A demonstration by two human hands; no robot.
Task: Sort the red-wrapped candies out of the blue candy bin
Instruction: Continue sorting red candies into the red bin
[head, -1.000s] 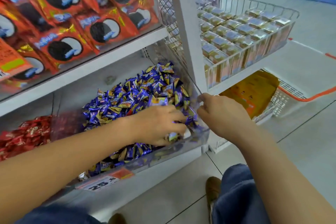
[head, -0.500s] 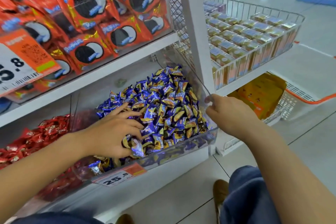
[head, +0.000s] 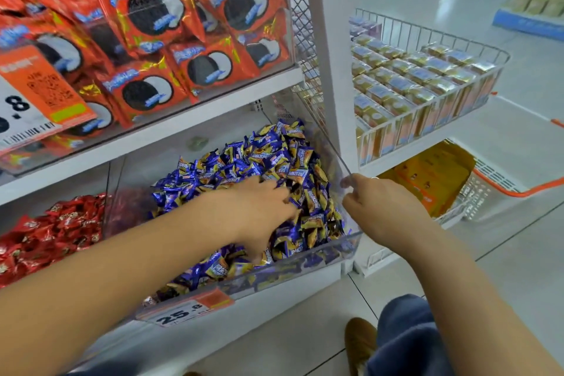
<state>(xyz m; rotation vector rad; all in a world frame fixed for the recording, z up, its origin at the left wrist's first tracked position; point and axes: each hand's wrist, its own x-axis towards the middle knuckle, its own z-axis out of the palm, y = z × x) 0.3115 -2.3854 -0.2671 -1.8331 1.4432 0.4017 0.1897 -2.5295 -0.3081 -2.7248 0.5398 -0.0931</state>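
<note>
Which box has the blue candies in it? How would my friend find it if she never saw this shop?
Start at the white shelf loaded with big orange cookie packs. Right below it sits a clear plastic bin heaped with small blue-and-gold candies, with the left hand digging in. The bin to its left holds red candies instead, and only this one carries the 25.8 price tag in front.

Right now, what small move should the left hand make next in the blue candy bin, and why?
Probably rake the top layer aside: the left hand lies on the blue candies, no red wrapper shows among them, and the right hand pinches the bin's clear side wall.
</note>
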